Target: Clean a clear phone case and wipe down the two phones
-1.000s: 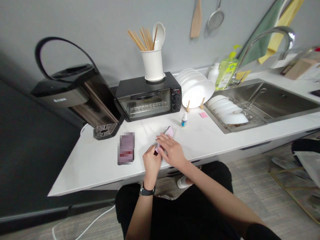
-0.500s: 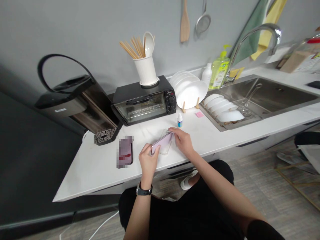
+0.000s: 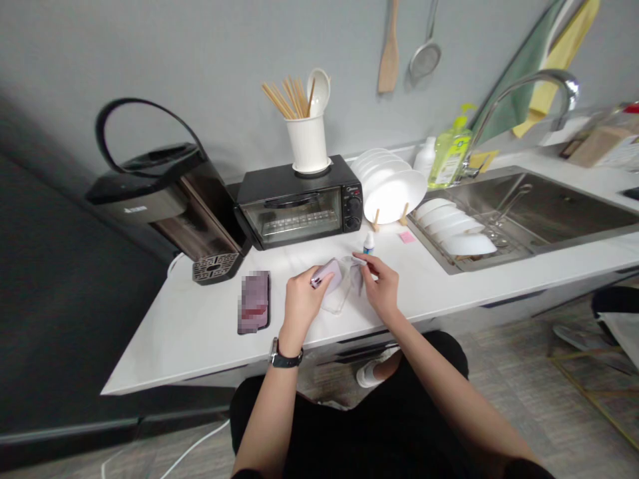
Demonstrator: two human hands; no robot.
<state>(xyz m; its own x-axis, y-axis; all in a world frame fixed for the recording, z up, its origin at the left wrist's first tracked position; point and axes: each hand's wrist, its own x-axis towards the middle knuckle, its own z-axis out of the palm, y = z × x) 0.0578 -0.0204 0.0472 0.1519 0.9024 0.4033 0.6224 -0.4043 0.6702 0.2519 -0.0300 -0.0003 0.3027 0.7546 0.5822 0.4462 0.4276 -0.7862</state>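
Observation:
My left hand [image 3: 303,299] is closed around a lilac phone [image 3: 329,274], tilted above the counter with its camera end by my fingers. My right hand [image 3: 382,285] pinches a thin, pale grey cloth-like piece [image 3: 357,275] that hangs from the fingertips; its exact kind is unclear. Below and between the hands lies a clear phone case [image 3: 335,305] on the white counter [image 3: 200,346]. Just behind my right fingers stands a small white bottle [image 3: 369,242] with a blue label, its lower part hidden. A second purple phone [image 3: 254,303], partly pixelated, rests left of my left hand.
A black toaster oven [image 3: 299,209] stands behind, bearing a white utensil holder [image 3: 307,143]. Left of it is a dark drink machine [image 3: 170,206]. To the right are racked white plates [image 3: 392,193], a pink note [image 3: 407,237] and the sink [image 3: 559,206] with bowls [image 3: 452,226].
The phone has turned in my left hand and moved away from my right hand. My right hand has shifted slightly right with the grey piece. The whole view has shifted a little.

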